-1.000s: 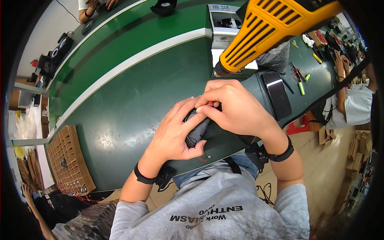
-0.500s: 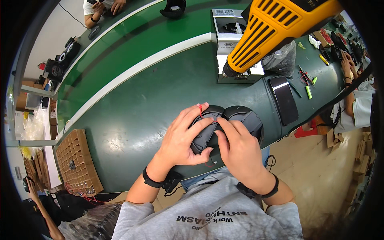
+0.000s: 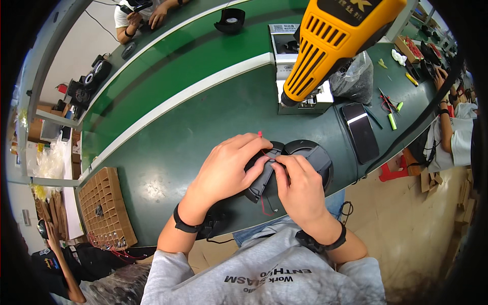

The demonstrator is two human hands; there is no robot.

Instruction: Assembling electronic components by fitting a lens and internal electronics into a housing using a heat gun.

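Observation:
Two black round plastic housings lie side by side at the near edge of the green bench. Over the left housing (image 3: pixel 260 187), my left hand (image 3: pixel 223 168) has thumb and forefinger pinched on a thin dark wire (image 3: pixel 271 159). My right hand (image 3: pixel 304 190) pinches the same spot with thumb and forefinger, the fingertips of both hands nearly touching. A small red connector (image 3: pixel 260 134) sticks up past my left fingertips. A thin red wire (image 3: pixel 265 207) hangs from the housing's near side. The right housing (image 3: pixel 319 158) lies beside my right knuckles, partly covered by them.
A yellow electric screwdriver (image 3: pixel 325 48) hangs above the bench, before an open box (image 3: pixel 305 105) and a plastic bag (image 3: pixel 356 76). A phone (image 3: pixel 361 133) lies at right. A cardboard divider tray (image 3: pixel 108 208) stands at left. Co-workers' hands (image 3: pixel 158 15) show across the bench and at both sides.
My left thumb has moved up from the housing's near edge to meet my forefinger at the wire. My right hand stays pinched nearby. The whole view has shifted slightly.

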